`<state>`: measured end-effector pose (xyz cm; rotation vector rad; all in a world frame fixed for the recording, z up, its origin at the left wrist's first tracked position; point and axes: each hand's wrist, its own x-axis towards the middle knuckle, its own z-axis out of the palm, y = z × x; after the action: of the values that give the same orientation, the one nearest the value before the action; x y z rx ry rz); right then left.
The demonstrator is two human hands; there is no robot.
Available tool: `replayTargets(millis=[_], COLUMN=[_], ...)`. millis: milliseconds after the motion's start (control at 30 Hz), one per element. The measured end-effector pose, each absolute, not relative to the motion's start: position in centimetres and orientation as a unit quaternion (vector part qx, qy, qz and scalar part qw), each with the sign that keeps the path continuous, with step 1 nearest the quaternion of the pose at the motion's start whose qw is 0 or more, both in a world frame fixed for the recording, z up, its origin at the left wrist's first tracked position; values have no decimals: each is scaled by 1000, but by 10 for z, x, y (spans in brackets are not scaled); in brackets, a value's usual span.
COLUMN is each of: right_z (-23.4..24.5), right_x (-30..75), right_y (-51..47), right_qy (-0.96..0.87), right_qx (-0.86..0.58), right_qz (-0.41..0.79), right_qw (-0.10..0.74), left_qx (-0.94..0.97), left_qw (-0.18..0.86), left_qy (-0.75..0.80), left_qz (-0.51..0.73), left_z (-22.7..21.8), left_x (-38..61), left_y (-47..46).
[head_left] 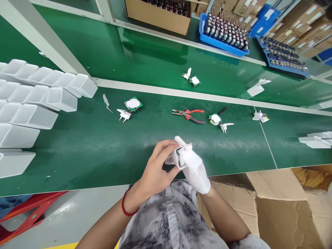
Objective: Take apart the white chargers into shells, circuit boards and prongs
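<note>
My left hand (157, 171), bare with a red bracelet at its wrist, grips a white plastic housing (177, 162) between thumb and fingers. My right hand (195, 171), in a white glove, closes on the same housing from the other side. The housing's open end faces up, and some parts show inside, too small to make out. Beyond my hands lie red-handled pliers (187, 114). Right of them is a green circuit board (215, 119) with a white pad, joined to a white plug piece (225, 127). A similar circuit board (133, 103) and plug piece (123, 115) lie to the left.
Rows of white housings (62, 98) stand at the left. A blue tray (224, 36) of small parts and a cardboard box (158, 15) sit on the back shelf. Another plug assembly (260, 116) lies right. Cardboard boxes (281, 214) are below the bench's front edge.
</note>
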<state>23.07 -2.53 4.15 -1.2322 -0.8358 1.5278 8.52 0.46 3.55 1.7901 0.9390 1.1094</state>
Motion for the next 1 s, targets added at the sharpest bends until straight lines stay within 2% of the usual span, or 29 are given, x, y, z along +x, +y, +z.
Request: replayTargets(millis=[233, 500, 700, 900, 1000], right_z=[34, 53, 45, 38, 31], right_x=[220, 218, 211, 221, 224], right_y=[-14, -10, -18, -17, -12], right_qy=[-262, -228, -201, -218, -255], right_qx=[-472, -446, -407, -450, -477], right_qz=[648, 685, 685, 683, 660], right_qw=[538, 529, 570, 532, 521], left_qx=[719, 687, 715, 696, 711], left_qw=[348, 414, 348, 411, 391], left_qy=[410, 410, 423, 409, 404], left_qz=[440, 434, 435, 423, 423], left_z=[34, 26, 32, 27, 30], left_x=[88, 81, 79, 80, 85], left_y=[6, 18, 14, 16, 17])
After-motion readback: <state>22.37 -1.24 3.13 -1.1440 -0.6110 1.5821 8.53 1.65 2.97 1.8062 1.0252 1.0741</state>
